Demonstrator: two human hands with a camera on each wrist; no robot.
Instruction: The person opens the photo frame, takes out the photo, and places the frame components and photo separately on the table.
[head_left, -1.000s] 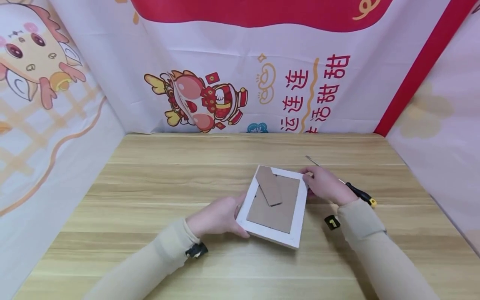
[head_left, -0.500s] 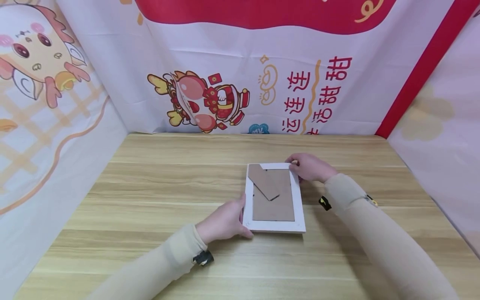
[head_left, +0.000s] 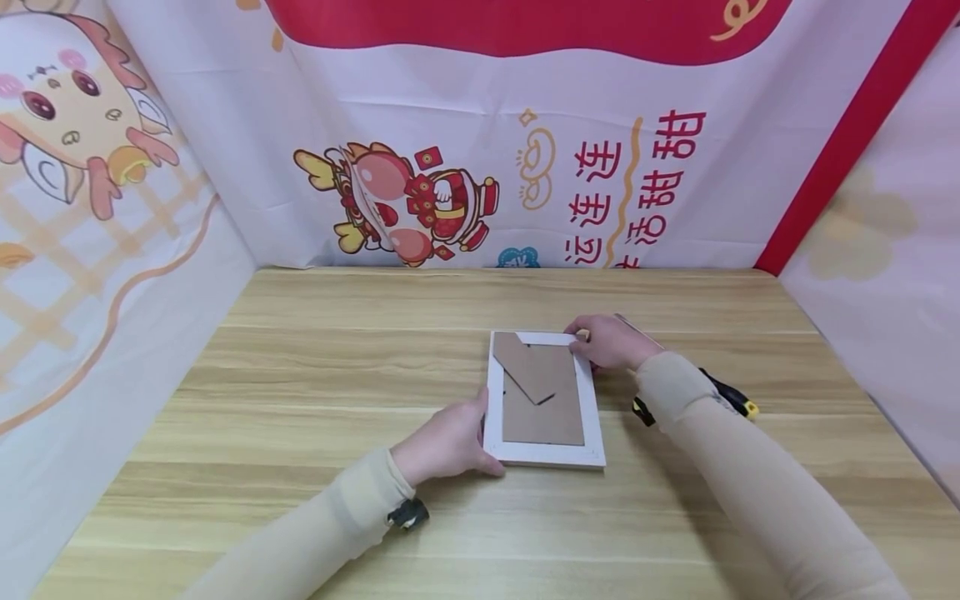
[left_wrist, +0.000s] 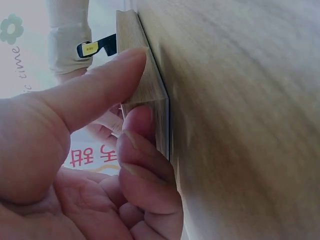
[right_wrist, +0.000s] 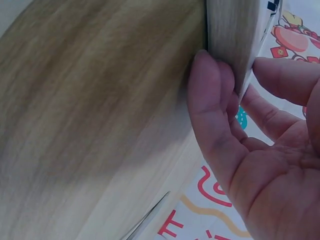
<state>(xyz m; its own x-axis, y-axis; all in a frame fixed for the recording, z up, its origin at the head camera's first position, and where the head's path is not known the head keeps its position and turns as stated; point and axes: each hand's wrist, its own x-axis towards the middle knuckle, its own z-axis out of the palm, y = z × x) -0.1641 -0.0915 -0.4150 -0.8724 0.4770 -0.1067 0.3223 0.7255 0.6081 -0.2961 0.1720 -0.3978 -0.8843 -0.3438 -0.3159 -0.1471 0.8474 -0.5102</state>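
Observation:
A picture frame (head_left: 590, 412) lies back side up on the wooden table, with a white border round a brown backing board (head_left: 542, 421). Across the board's upper left slants a brown easel stand flap (head_left: 521, 367). My left hand (head_left: 450, 442) grips the near left corner; in the left wrist view its thumb (left_wrist: 107, 85) presses one wood-coloured edge and the curled fingers the adjoining edge. At the far right corner my right hand (head_left: 611, 340) holds the frame, its fingers (right_wrist: 212, 100) against the side in the right wrist view. The frame's front faces down, hidden.
Partly behind the right forearm lies a screwdriver (head_left: 729, 393) with a black and yellow handle; its metal shaft (right_wrist: 147, 217) shows low in the right wrist view. Printed cloth (head_left: 450, 83) hangs beyond the table's (head_left: 337, 333) far edge and along both sides.
The frame has turned anticlockwise, shifted left and come down flatter, squared to the table. Both hands have kept hold of it, the right one moving left and slightly away.

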